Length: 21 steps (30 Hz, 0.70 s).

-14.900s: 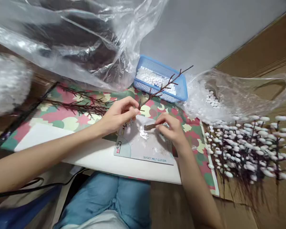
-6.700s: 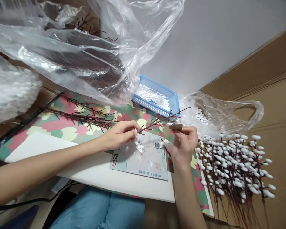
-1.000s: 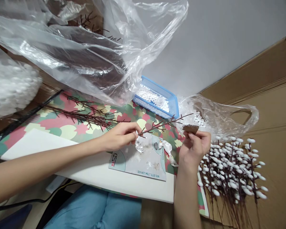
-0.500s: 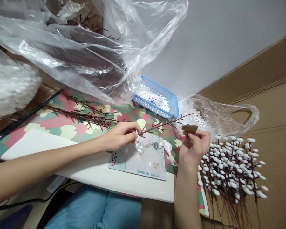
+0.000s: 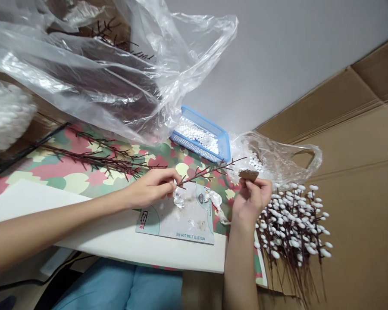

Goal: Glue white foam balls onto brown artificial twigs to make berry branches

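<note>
The left hand [image 5: 155,189] pinches the base of a bare brown twig [image 5: 207,171] between thumb and fingertips, at the upper left edge of the grey mat [image 5: 177,219]. The twig slants up and right across the mat. The right hand [image 5: 252,200], just right of the mat, pinches a small brown chip [image 5: 248,174] near the twig's tip. A blue basket [image 5: 224,150] of white beads sits behind the mat. Branches with white buds [image 5: 291,219] lie well to its right.

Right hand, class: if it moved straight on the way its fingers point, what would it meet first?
Probably the clear bag of white beads just beyond the right hand; the twig tip may come first, depth is unclear.
</note>
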### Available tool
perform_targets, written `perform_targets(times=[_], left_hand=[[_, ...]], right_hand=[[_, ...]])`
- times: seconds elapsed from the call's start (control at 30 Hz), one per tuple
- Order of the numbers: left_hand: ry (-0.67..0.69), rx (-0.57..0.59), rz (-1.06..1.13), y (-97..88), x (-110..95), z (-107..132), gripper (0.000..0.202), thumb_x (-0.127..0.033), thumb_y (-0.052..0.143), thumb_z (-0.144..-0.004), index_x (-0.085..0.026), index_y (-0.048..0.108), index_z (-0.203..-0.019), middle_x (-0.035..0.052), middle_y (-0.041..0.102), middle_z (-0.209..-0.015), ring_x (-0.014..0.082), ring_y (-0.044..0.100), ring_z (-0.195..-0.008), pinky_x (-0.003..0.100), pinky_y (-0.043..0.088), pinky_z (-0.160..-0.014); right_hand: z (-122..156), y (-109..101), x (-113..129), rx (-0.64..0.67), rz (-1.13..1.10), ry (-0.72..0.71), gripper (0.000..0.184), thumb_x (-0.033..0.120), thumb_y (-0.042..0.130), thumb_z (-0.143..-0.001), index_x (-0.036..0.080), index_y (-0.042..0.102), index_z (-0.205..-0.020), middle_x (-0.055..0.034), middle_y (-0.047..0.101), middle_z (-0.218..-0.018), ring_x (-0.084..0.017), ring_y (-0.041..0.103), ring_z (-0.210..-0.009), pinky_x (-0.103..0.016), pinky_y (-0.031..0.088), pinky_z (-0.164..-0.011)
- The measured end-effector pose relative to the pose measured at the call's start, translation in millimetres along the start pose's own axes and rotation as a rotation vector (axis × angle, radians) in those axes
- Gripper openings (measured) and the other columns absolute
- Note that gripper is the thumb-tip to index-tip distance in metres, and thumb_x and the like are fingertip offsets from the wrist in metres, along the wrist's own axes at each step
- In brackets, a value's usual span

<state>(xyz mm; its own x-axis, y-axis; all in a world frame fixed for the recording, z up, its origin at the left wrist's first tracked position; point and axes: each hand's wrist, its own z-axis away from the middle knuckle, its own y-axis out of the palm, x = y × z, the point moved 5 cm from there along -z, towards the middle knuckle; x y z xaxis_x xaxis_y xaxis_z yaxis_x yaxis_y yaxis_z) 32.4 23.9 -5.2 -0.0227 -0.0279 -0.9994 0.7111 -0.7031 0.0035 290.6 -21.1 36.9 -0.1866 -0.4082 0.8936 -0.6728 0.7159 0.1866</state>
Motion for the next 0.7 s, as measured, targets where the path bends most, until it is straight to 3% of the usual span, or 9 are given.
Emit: perform_targets(times=[0.43, 0.7], left_hand=[[-0.015, 0.03, 0.019, 2.6, 0.1, 1.0, 0.015, -0.029, 0.048, -0.083, -0.016, 0.055, -0.087, -0.0029, 0.051, -0.063, 0.0112, 0.046, -0.059, 0.019, 0.035, -0.051], [0.006, 0.044, 0.036, 3.3, -0.2, 1.0, 0.014, -0.026, 0.046, -0.085, -0.016, 0.055, -0.089, -0.0044, 0.049, -0.06, 0.0097, 0.041, -0.054, 0.02, 0.033, -0.051]], right_hand=[[-4.6, -5.2, -4.1, -0.013, 0.089, 0.009, 0.018, 0.027, 0.064, -0.061, 0.02, 0.049, -0.069, 0.0071, 0.053, -0.064, -0.01, 0.055, -0.064, -0.023, 0.042, -0.061], [-2.8, -2.4, -7.5, 0.011, 0.012, 0.053, 0.017, 0.023, 0.065, -0.06, 0.019, 0.052, -0.069, 0.0071, 0.055, -0.064, -0.009, 0.054, -0.064, -0.022, 0.041, -0.063]])
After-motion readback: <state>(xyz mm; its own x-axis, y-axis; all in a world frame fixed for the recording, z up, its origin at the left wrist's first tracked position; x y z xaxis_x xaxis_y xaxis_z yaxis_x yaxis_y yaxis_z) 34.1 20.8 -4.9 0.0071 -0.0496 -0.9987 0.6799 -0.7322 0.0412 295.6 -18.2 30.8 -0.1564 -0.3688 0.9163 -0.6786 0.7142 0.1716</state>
